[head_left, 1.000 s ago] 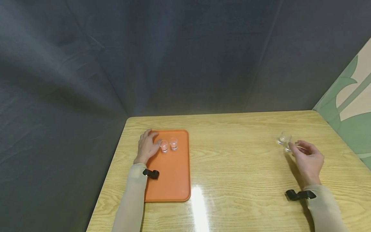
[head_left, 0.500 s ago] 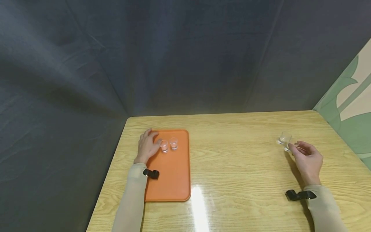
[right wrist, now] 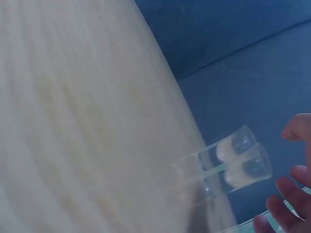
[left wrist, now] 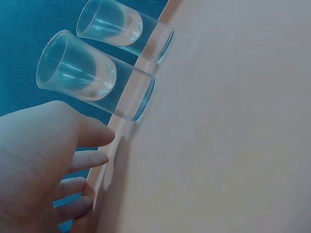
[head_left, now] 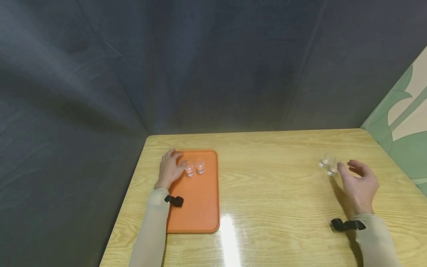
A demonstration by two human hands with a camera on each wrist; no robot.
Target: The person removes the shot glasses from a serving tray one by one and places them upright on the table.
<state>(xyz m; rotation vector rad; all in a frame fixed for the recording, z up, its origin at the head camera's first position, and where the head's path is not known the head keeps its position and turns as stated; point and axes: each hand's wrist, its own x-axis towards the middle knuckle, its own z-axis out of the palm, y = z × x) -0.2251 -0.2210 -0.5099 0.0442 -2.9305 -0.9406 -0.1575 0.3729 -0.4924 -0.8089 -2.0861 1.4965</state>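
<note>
Two small clear shot glasses stand upright side by side on an orange tray: a left one (head_left: 189,169) and a right one (head_left: 200,166). My left hand (head_left: 169,171) is beside the left one at the tray's upper left edge, fingers relaxed. In the left wrist view its thumb lies close to that glass (left wrist: 92,77), apparently apart from it. On the table's right side stand two more clear shot glasses, a rear one (head_left: 325,160) and a front one (head_left: 332,169). My right hand (head_left: 360,185) is just right of the front one, fingers spread and holding nothing.
The orange tray (head_left: 195,207) lies on the left of the wooden table (head_left: 267,200). Dark cloth (head_left: 233,74) hangs behind the table and along its left side. A green and beige patterned wall (head_left: 410,122) borders the right side.
My right hand has let go of the front right glass and drawn slightly to the right, its fingers spreading apart. The left hand and the glasses on the tray have stayed put.
</note>
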